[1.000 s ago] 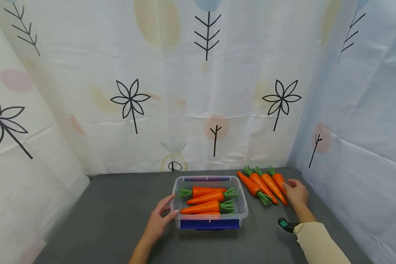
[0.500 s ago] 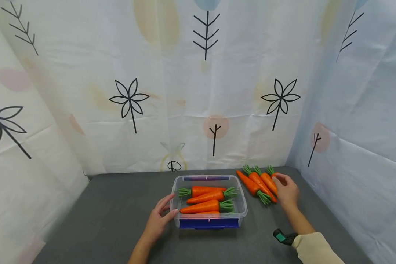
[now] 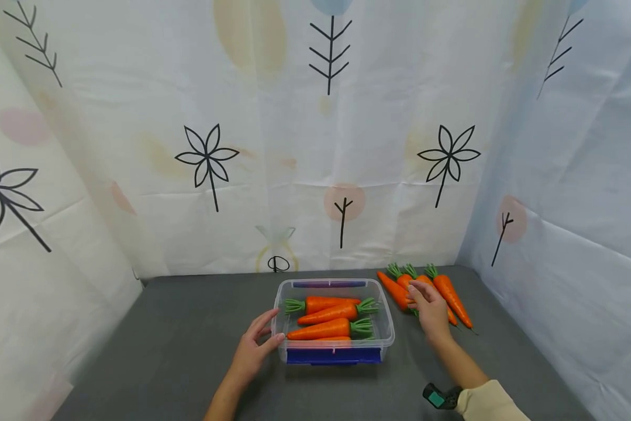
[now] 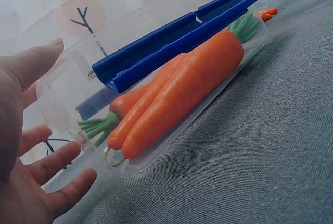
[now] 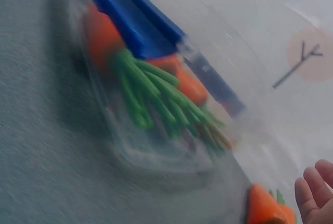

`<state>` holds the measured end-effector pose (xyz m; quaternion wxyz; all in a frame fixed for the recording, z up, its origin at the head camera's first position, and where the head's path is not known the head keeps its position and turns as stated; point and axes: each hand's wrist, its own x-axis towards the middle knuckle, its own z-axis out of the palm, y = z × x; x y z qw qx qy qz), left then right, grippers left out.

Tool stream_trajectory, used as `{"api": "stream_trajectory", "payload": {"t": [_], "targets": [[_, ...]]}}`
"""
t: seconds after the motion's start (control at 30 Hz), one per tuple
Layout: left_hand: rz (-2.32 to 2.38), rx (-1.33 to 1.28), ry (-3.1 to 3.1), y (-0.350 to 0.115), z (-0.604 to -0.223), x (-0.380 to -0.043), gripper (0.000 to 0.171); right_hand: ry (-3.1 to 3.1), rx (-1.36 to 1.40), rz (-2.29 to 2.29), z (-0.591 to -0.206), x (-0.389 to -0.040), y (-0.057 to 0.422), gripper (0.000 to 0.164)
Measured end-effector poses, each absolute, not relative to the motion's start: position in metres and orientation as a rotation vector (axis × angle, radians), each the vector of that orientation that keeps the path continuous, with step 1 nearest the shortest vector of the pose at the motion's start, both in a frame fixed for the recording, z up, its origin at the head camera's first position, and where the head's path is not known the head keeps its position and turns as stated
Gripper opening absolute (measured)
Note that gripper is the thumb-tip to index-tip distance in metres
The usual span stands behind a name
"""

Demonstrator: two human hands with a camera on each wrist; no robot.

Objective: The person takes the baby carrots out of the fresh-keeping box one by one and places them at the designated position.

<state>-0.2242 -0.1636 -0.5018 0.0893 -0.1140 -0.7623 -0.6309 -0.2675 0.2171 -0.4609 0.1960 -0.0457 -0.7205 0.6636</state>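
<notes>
A clear plastic food container (image 3: 390, 330) with blue latches (image 3: 333, 356) holds several orange carrots (image 3: 320, 332) with green tops. My left hand (image 3: 252, 346) rests against its left side, thumb by the near rim and fingers spread, as the left wrist view also shows. To the right of the container lie several more carrots (image 3: 453, 298), side by side with most tops facing the back wall. Over the middle of this group hovers my right hand (image 3: 432, 310), covering parts of them. Its fingers (image 5: 315, 185) look loosely extended in the right wrist view, and nothing shows in them.
A dark grey cloth (image 3: 199, 327) covers the table. White patterned curtains (image 3: 273, 146) enclose the back and both sides. A black band with a green-faced device (image 3: 441, 397) sits on my right wrist.
My right hand has moved left from the rightmost carrot across the group, uncovering that carrot and hiding parts of the left ones. My left hand and the container have stayed put.
</notes>
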Motion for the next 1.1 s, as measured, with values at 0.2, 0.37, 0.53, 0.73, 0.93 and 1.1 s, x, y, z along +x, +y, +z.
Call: {"api": "stream_trajectory", "payload": {"t": [0.2,0.37,0.53,0.73,0.93,1.1], "targets": [[-1.861,-0.337,-2.288,-0.162,-0.496,-0.22,0.054,-2.174,-0.009,1.931,-0.465,-0.258,0.2,0.044],[-1.845,-0.362,-2.267,-0.162,-0.5,-0.222,0.053,-2.316,0.127,1.925,-0.47,-0.252,0.189,0.05],[-1.74,-0.445,-2.226,-0.163,-0.498,-0.223,0.051,-2.367,0.258,1.868,-0.478,-0.248,0.184,0.054],[-1.477,-0.459,-2.294,-0.162,-0.486,-0.223,0.047,-2.413,0.208,1.729,-0.486,-0.246,0.18,0.052],[-1.305,-0.534,-2.322,-0.158,-0.472,-0.222,0.039,-2.347,0.225,1.717,-0.487,-0.244,0.177,0.047],[-1.262,-0.603,-2.336,-0.153,-0.461,-0.225,0.036,-2.316,0.222,1.714,-0.489,-0.244,0.176,0.044]]}}
